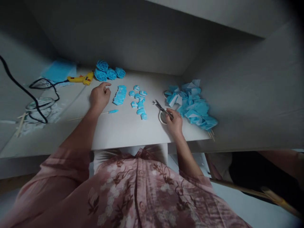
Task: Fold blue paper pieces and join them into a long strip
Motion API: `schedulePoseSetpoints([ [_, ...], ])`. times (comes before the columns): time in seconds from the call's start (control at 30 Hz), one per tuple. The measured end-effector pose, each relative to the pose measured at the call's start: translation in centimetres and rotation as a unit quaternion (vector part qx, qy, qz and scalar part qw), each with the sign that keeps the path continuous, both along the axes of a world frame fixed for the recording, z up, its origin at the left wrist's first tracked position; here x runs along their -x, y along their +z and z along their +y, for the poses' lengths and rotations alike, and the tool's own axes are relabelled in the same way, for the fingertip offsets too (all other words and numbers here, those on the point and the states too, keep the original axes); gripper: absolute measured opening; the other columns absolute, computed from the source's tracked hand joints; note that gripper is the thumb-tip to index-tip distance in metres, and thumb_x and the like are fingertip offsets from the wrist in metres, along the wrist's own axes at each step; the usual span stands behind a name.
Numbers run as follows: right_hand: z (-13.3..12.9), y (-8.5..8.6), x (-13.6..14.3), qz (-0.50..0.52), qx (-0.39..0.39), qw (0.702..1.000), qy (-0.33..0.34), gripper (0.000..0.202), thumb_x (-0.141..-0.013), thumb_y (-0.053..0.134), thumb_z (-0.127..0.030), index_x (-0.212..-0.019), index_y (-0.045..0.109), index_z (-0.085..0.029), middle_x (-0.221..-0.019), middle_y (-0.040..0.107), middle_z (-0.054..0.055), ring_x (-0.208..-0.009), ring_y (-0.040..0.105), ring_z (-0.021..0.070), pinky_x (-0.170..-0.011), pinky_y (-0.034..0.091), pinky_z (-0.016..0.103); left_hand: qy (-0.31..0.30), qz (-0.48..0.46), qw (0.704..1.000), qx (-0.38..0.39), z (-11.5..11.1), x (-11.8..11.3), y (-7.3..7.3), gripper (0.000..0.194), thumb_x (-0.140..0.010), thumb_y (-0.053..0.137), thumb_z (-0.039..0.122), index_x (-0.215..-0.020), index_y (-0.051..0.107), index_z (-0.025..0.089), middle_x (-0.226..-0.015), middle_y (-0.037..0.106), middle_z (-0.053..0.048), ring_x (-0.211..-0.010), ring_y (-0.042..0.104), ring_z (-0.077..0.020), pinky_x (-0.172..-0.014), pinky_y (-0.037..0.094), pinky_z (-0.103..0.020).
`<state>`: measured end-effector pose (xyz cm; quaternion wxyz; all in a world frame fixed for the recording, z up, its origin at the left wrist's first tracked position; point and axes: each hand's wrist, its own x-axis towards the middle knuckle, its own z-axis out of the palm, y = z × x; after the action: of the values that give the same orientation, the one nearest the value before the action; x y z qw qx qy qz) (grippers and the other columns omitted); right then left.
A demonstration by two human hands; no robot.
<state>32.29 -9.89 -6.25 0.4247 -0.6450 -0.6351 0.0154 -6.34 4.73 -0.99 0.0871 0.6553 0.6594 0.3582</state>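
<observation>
My right hand (175, 123) is closed around the handles of a pair of scissors (159, 106), whose blades point up and to the left. A pale roll of tape (161, 118) lies just beneath them. Loosely curled, my left hand (99, 96) has a gap between index finger and thumb, with nothing visible in it. Beside it lie a ruffled blue strip (120, 95) and several small folded blue pieces (140, 104). A thin stick with a blue tip (113, 111) passes behind my left wrist.
Several blue crepe roses (111, 74) stand at the back, near a yellow glue gun (82, 78) with a black cord (23, 85). Blue sheets (59, 70) lie at back left. A heap of blue petals (196, 107) sits right, beside the grey side wall (242, 95).
</observation>
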Motion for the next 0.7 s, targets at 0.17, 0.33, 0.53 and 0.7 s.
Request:
schedulePoseSetpoints([
  [0.17, -0.4, 0.4, 0.1, 0.020, -0.043, 0.999, -0.009, 0.034, -0.095, 0.055, -0.037, -0.110, 0.081, -0.020, -0.111, 0.086, 0.015, -0.107, 0.077, 0.0328, -0.101, 0.060, 0.053, -0.003, 0.062, 0.995, 0.073, -0.7, -0.1, 0.4, 0.047, -0.103, 0.051, 0.023, -0.142, 0.077, 0.023, -0.114, 0.083, -0.012, -0.107, 0.076, -0.0293, -0.093, 0.054, -0.037],
  [0.33, -0.1, 3.5, 1.3, -0.020, -0.033, 0.999, 0.025, 0.034, -0.101, 0.052, -0.037, -0.115, 0.081, -0.023, -0.114, 0.086, 0.014, -0.111, 0.078, 0.0326, -0.104, 0.060, 0.052, -0.043, 0.063, 0.995, 0.071, -0.2, 0.2, -1.1, 0.044, -0.100, 0.053, 0.022, -0.136, 0.080, 0.022, -0.113, 0.086, -0.014, -0.106, 0.078, -0.0317, -0.092, 0.057, -0.039],
  [0.53, 8.3, 7.4, 3.5, -0.030, 0.087, 0.989, 0.114, 0.050, -0.101, 0.050, -0.025, -0.144, 0.074, -0.018, -0.129, 0.083, 0.015, -0.117, 0.077, 0.0293, -0.102, 0.060, 0.041, -0.112, 0.037, 0.991, 0.057, -0.1, -0.4, -2.0, 0.046, -0.096, 0.055, 0.023, -0.134, 0.080, 0.024, -0.101, 0.086, -0.011, -0.098, 0.078, -0.0306, -0.086, 0.056, -0.036],
  [0.7, 15.6, 7.8, 5.8, -0.116, 0.242, 0.960, 0.078, 0.053, -0.104, 0.050, -0.013, -0.154, 0.068, -0.008, -0.133, 0.082, 0.020, -0.121, 0.076, 0.0303, -0.105, 0.052, 0.036, -0.088, 0.096, 0.990, 0.047, -0.6, -0.6, -1.3, 0.048, -0.099, 0.053, 0.030, -0.138, 0.081, 0.023, -0.107, 0.086, -0.014, -0.099, 0.079, -0.0331, -0.084, 0.054, -0.038],
])
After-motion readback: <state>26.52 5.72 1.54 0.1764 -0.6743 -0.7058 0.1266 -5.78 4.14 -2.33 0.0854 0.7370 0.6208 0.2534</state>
